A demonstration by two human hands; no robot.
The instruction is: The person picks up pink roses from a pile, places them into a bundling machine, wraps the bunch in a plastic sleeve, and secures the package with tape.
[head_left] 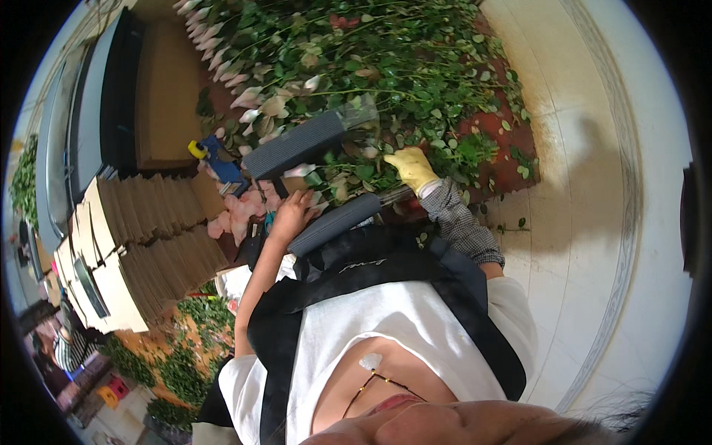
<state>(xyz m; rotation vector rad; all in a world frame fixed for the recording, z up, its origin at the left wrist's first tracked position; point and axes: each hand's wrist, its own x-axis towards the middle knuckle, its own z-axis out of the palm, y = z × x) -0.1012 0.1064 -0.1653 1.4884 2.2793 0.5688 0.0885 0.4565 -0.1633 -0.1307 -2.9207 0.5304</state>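
My left hand [291, 216] is bare, its fingers bent against a pale pink rose [319, 202] between two dark grey ribbed padded bars. The farther bar [295, 145] slants above the hand; the nearer bar [337, 221] lies against my black apron. To the right, my right hand [412, 169] wears a yellow glove, its fingers curled at the edge of the green leaves. What the glove grips, if anything, is hidden. Leafy rose stems [386, 81] cover the table, their pale pink heads [248, 96] pointing left. Loose pink petals [241, 215] lie left of my left hand.
Tall stacks of cardboard sheets [159, 245] stand at the left, near a blue-and-yellow hand tool [222, 165]. Behind them is an open brown box [170, 89]. Leaf cuttings [182, 371] litter the floor lower left. A person in stripes [68, 350] is farther off. Pale tiles [586, 245] lie right.
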